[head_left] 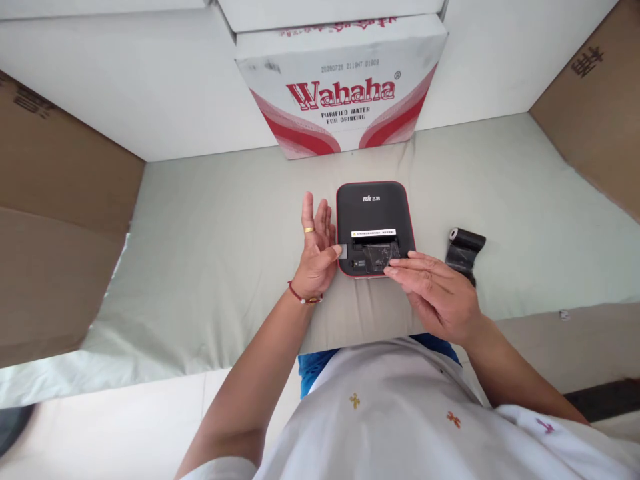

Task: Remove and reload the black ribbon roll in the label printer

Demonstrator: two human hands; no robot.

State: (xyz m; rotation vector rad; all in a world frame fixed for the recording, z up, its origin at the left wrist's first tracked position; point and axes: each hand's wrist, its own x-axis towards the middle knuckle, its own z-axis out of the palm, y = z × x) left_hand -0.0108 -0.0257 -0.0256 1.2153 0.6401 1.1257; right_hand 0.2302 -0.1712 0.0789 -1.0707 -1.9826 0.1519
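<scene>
A black device with a red edge [375, 210] lies on the cloth-covered table, a white label strip across its middle. Below that strip, a piece of dark shiny film [383, 257] lies over the lower part. My left hand [319, 252], with a ring and a red bracelet, has its fingers spread along the left side, the thumb on a grey tab [343, 251]. The fingertips of my right hand [435, 287] rest on the film at the device's lower right corner, fingers stretched out. Right of the device lies a black roll [469, 239], its loose end partly behind my right hand.
A white and red Wahaha box [345, 93] stands behind the device, against white boxes. Brown cardboard [60, 220] rises at the left, and more cardboard [595, 113] at the right. The green tablecloth [215, 233] ends close to my body.
</scene>
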